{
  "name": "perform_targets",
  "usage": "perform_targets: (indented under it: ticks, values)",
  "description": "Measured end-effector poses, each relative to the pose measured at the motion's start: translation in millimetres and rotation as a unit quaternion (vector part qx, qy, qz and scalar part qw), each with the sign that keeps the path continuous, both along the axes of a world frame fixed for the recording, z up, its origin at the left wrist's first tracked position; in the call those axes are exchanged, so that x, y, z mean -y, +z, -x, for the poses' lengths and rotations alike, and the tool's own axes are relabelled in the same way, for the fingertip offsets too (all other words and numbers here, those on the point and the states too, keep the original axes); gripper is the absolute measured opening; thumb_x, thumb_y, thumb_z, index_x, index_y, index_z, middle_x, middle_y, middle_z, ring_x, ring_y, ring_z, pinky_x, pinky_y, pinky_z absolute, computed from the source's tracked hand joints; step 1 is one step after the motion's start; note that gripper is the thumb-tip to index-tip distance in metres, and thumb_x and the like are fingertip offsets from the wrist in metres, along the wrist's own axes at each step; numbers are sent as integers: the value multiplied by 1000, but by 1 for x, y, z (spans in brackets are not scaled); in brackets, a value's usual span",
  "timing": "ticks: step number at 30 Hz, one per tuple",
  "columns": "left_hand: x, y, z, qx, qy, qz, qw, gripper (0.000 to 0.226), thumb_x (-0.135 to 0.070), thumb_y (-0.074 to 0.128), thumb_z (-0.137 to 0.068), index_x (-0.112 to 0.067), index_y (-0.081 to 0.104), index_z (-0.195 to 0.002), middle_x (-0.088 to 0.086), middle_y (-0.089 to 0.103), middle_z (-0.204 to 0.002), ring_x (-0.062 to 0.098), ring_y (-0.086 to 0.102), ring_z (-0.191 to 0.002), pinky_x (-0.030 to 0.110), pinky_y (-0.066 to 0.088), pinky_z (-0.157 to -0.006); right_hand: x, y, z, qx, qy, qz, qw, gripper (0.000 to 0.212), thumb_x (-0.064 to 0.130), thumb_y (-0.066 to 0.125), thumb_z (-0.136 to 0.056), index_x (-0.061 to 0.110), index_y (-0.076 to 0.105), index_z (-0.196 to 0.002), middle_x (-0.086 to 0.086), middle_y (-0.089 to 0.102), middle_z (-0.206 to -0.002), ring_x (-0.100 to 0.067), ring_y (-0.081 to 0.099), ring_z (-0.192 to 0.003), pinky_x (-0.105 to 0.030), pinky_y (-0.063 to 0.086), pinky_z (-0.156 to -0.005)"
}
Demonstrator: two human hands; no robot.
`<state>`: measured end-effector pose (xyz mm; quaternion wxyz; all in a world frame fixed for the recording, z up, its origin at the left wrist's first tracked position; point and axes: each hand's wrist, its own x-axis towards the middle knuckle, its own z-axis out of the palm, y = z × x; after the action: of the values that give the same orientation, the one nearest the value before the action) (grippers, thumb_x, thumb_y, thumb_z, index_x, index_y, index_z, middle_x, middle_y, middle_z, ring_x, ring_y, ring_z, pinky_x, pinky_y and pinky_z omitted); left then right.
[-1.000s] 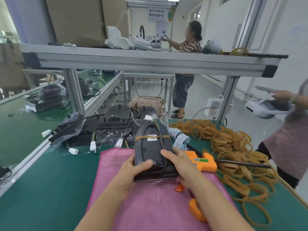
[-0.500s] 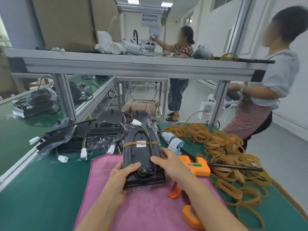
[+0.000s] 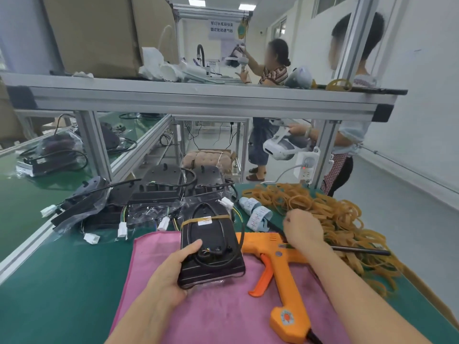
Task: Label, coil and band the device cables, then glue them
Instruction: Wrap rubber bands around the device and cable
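**Inspector A:** Pink cloth (image 3: pixel 223 316) covers the near part of the green surface (image 3: pixel 62 281), and the black moulded plastic device (image 3: pixel 210 247) sits on it — presumably so the housing does not scuff or slide. Where are the hands?

**Inspector B:** The left hand (image 3: pixel 171 274) grips the device at its near left corner, thumb lying across the top face beside the coiled black cable (image 3: pixel 216 258). I judge it is steadying the unit. The right hand (image 3: pixel 301 229) is off the device, fingers curled into a loose fist above the nozzle end of the orange plastic glue gun (image 3: pixel 280 266); whether it pinches anything I cannot tell.

**Inspector A:** State of the work?

**Inspector B:** A tan rubber band (image 3: pixel 206 218) crosses the device's far end, with a small white label (image 3: pixel 204 220) under it. Banding and labelling look done on this unit — gluing appears to remain.

**Inspector A:** Supplies?

**Inspector B:** The glue gun lies just right of the device, partly on the cloth, within easy reach. A heap of tan rubber bands (image 3: pixel 323 214) lies well to the right, a roll of white labels (image 3: pixel 257 214) between heap and device. More bagged black units (image 3: pixel 154 194) wait behind.
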<state>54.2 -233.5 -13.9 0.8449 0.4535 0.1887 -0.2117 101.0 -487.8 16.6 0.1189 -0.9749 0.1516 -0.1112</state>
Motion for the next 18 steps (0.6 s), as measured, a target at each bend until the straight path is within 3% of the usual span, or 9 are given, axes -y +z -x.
perform_targets:
  ticks: [4,10,14,16,18]
  values:
    - [1,2,1,-8,4,3,1000,14,-15,75,-60,-1,77,-64,21,74,-79,32,71,-58,35,54,-40,19,-4,-13,-113,-65,79,988,27,26,62,-90,13,63,-114,-6,65,-114,-25,63,-104,-32,46,-69]
    - [2,6,2,-23,13,2,1000,25,-13,76,-59,-1,72,-81,21,73,-77,33,70,-55,35,52,-38,33,-4,-29,-184,-67,-18,980,35,29,70,-82,11,63,-111,-7,64,-109,-25,63,-97,-34,52,-76]
    - [2,5,2,-22,2,11,1000,30,-16,75,-61,-1,72,-86,22,74,-84,34,72,-61,38,55,-43,34,-2,-32,-221,-59,-10,973,34,27,68,-84,10,62,-112,-7,62,-106,-25,58,-91,-29,46,-72]
    - [1,4,2,-19,-1,8,1000,31,-17,75,-61,-1,72,-88,21,74,-87,34,72,-63,38,57,-45,29,1,-31,-183,-35,-9,982,26,27,65,-86,9,65,-104,-6,61,-97,-24,58,-86,-28,43,-67]
    - [0,3,1,-17,-2,6,1000,32,-17,75,-61,-2,72,-89,20,74,-87,32,73,-64,37,57,-46,21,4,-29,-75,1,-67,995,19,29,59,-90,13,62,-81,-3,60,-81,-23,56,-78,-27,39,-60]
